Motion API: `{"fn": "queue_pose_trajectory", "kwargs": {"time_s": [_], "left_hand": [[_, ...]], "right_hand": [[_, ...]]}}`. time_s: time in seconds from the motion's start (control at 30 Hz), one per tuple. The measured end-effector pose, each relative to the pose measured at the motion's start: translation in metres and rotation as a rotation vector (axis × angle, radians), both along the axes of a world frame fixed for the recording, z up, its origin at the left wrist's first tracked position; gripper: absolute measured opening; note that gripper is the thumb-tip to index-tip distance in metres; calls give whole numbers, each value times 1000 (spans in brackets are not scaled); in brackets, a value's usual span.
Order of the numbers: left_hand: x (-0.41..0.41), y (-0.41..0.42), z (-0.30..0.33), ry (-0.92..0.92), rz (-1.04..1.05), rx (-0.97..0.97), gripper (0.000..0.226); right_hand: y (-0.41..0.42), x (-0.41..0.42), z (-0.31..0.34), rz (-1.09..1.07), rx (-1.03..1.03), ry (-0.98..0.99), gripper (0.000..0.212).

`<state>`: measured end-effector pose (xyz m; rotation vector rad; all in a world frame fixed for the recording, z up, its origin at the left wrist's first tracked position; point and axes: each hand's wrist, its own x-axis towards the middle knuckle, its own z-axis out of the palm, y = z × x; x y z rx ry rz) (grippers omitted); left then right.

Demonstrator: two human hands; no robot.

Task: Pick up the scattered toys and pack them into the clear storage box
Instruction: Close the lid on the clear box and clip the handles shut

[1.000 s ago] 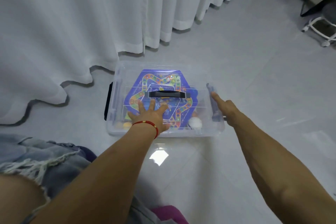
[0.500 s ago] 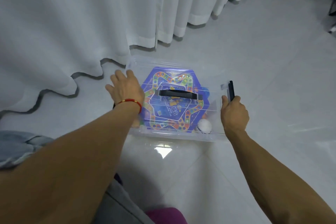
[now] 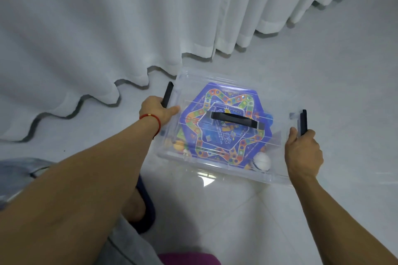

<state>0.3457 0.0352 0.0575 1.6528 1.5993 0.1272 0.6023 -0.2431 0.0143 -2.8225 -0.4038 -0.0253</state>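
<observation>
The clear storage box (image 3: 217,170) sits on the floor with its clear lid on and a black carry handle (image 3: 234,122) across the top. Inside lie a blue hexagonal game board (image 3: 228,142), a white ball (image 3: 261,161) and an orange toy (image 3: 179,146). My left hand (image 3: 157,111) grips the black latch (image 3: 168,93) at the box's left end. My right hand (image 3: 302,153) grips the black latch (image 3: 303,122) at the right end.
White curtains (image 3: 107,28) hang to the floor just behind and left of the box. Pale glossy tiles (image 3: 333,71) spread to the right. My leg and a dark slipper (image 3: 146,211) are close in front of the box, denim (image 3: 21,170) at the left.
My left hand left the lid top and moved to the left latch. My right hand curled round the right latch. The view shifted so the box now appears tilted.
</observation>
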Motion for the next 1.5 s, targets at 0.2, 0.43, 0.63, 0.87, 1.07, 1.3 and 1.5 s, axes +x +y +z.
{"fn": "queue_pose_trajectory", "kwargs": {"time_s": [0.2,0.43,0.63,0.87,1.07,1.3,1.5], "left_hand": [[15,-9,-1,84,34,94,41],[13,-10,21,-191,239,-288,54],[-17,1,67,-518,258,-492,60],[-133,20,182,-739,470,-417,30],[-284,16,289,-855,693,-147,36],[-491,-49,388,-990,1039,121,58],[-641,-138,414,-894,1306,269,62]], "right_hand": [[2,-3,8,0,-13,23,49],[1,1,20,-10,50,183,50],[16,19,80,11,206,434,39],[136,-26,231,270,425,692,40],[244,-144,347,728,471,659,25],[309,-345,458,1139,535,769,33],[329,-532,465,1414,433,897,27]]}}
